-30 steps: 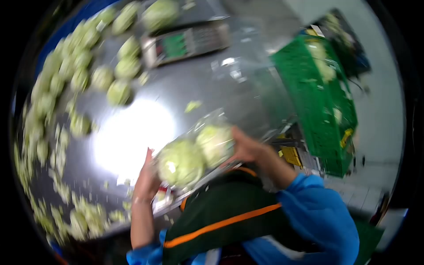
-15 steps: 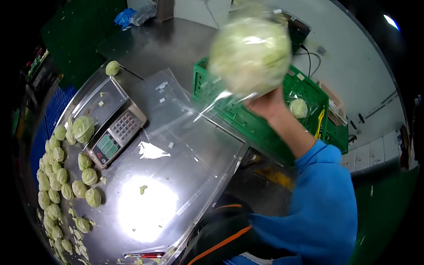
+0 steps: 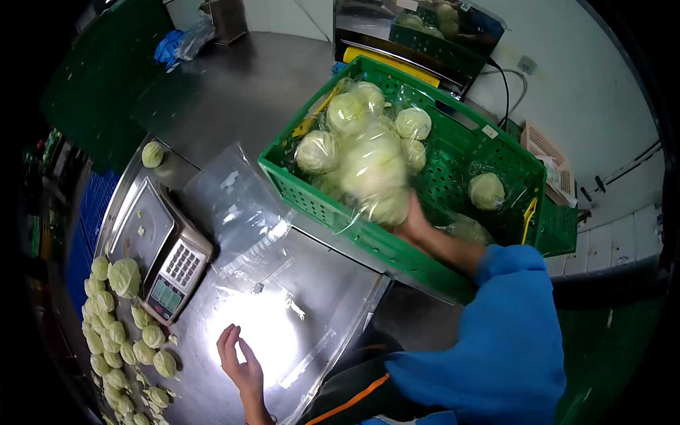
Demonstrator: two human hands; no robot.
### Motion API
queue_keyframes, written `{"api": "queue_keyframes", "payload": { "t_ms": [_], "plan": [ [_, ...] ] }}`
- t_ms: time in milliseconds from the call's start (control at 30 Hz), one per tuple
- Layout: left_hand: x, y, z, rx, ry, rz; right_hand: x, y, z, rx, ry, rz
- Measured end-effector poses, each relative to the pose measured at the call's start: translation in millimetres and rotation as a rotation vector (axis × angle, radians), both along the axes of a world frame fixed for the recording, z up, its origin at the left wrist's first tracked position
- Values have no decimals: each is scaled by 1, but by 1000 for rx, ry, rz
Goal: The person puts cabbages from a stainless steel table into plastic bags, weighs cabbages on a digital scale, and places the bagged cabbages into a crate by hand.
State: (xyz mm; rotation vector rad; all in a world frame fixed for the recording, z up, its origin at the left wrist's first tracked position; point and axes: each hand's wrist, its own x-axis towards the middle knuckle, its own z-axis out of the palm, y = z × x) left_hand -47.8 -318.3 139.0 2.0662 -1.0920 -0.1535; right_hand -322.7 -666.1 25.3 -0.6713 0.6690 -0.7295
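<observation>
My right hand (image 3: 413,221), in a blue sleeve, grips a bagged cabbage (image 3: 373,168) from below, at the front side of the green crate (image 3: 312,202). The cabbage is blurred by motion, and my fingertips are hidden behind it. Several other bagged cabbages (image 3: 316,151) lie in the crate's left part. A single bagged cabbage (image 3: 486,190) rests at its right end. My left hand (image 3: 243,365) is held above the steel table (image 3: 340,283), empty, with its thumb apart from its fingers. Beyond it, clear plastic bags (image 3: 237,202) lie flat on the table.
A digital scale (image 3: 173,262) stands at the left of the table. Loose cabbages (image 3: 106,333) are heaped along the left edge, with one cabbage (image 3: 152,154) beyond the scale. A dark screen-like panel (image 3: 418,28) and a cable (image 3: 506,92) are behind the crate.
My right hand has lowered the bagged cabbage from in front of the camera to the crate. My left hand has come into view over the table. The view has shifted, showing more of the crate.
</observation>
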Motion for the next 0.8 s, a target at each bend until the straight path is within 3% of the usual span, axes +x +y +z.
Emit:
{"api": "queue_keyframes", "payload": {
  "t_ms": [33, 100, 167, 200, 233, 300, 367, 433, 467, 533, 567, 633, 700, 733, 800],
  "plan": [
    [0, -9, 6, 33, -77, -42, 10, -1, -42, 35, 70, -199],
    [0, -8, 4, 117, -93, -105, 20, 5, -71, -21, 156, -201],
    [2, 1, -9, 145, -60, -105, 31, 20, 26, 275, 89, -75],
    [2, 7, -18, 167, 0, -93, 21, 13, 1, 243, 16, 73],
    [3, 11, -28, 184, 58, -80, 17, 11, 13, 286, 107, 162],
    [-2, 12, -24, 213, 185, -50, 6, 3, 51, 446, 622, 169],
    [-1, 25, -24, 222, 31, -70, -26, -17, 54, -24, 868, -15],
    [-2, 36, -23, 224, 163, 40, -60, -83, 56, -393, 1111, -395],
    [-4, 36, -21, 214, 262, 79, -65, -120, 56, -363, 1171, -551],
    [-4, 34, -27, 243, 209, 6, -36, -162, 59, 14, 1080, -844],
    [-3, 30, -29, 255, 178, -35, -38, -183, 46, -70, 637, -672],
    [-16, 17, -9, 278, 204, -26, -4, -189, 38, -728, 860, -585],
    [-16, 24, -11, 326, 167, -43, 5, -157, 35, -1122, 1249, -417],
    [-15, 26, -14, 350, 185, -55, -4, -152, 39, -1422, 1285, -316],
    [-11, 23, -17, 382, 213, -72, -2, -131, 57, -1460, 1537, -385]
  ]
}}
